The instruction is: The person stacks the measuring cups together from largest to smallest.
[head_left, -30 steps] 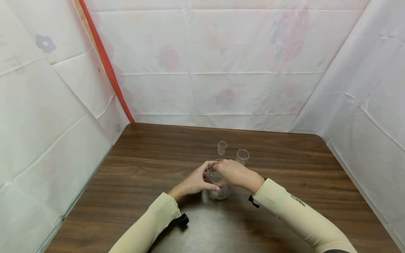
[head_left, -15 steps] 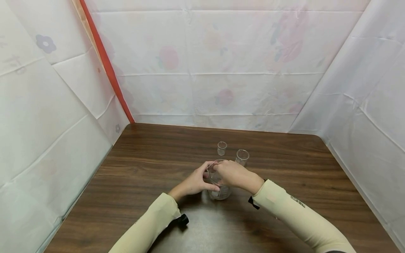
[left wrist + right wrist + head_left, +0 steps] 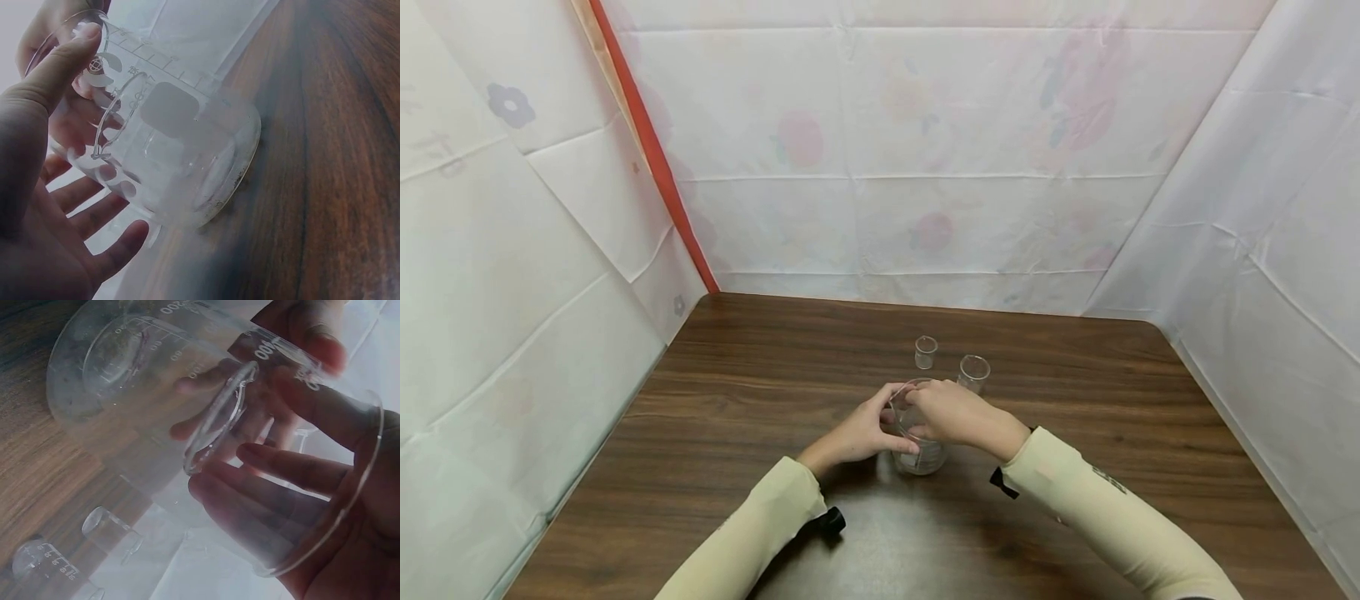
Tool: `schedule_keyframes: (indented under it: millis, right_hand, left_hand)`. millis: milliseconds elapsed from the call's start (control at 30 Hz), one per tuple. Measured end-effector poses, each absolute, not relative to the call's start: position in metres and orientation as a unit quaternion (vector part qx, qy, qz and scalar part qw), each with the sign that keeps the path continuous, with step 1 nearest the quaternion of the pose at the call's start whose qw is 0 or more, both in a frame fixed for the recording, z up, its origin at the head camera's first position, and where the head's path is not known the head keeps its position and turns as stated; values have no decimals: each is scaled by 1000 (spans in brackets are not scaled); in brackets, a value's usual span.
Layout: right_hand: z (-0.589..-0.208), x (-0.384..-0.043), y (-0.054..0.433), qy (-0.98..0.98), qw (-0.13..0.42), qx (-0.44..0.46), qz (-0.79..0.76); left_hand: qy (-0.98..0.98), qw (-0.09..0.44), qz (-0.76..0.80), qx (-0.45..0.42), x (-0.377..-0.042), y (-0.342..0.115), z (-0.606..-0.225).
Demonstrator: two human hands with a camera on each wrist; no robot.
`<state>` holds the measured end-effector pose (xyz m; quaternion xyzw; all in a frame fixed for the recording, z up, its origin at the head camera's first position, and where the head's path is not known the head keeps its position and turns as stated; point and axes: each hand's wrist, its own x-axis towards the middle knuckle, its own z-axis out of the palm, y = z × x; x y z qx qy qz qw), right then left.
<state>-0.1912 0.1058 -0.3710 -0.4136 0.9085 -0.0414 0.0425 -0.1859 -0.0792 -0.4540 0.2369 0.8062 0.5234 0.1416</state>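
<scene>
A large glass beaker (image 3: 929, 460) stands on the table, with a smaller glass beaker (image 3: 165, 359) upright inside it near the bottom. My left hand (image 3: 859, 433) holds the large beaker from the left, thumb in front and fingers round the far side. From above, my right hand (image 3: 961, 412) reaches inside through the large beaker's mouth. In the right wrist view its fingers (image 3: 234, 494) are fairly straight and spread close to the inner beaker's rim; firm contact is hard to judge through the glass.
Behind the hands stand a tiny beaker (image 3: 926, 353) and, to its right, a somewhat larger one (image 3: 974, 372), close to the right hand. Patterned white sheets (image 3: 865, 225) border the brown wooden table (image 3: 760, 367) at the back and sides.
The right thumb has shifted slightly to the left inside the large beaker. The left hand and the beakers stay almost where they were.
</scene>
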Motion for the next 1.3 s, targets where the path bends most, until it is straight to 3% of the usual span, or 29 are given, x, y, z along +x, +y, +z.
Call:
schedule_keyframes:
  millis: [1300]
  right_hand:
    - [-361,-194,113,891,20,-436,-123]
  left_hand:
    - [797,142,531,252,-187,-80,-459]
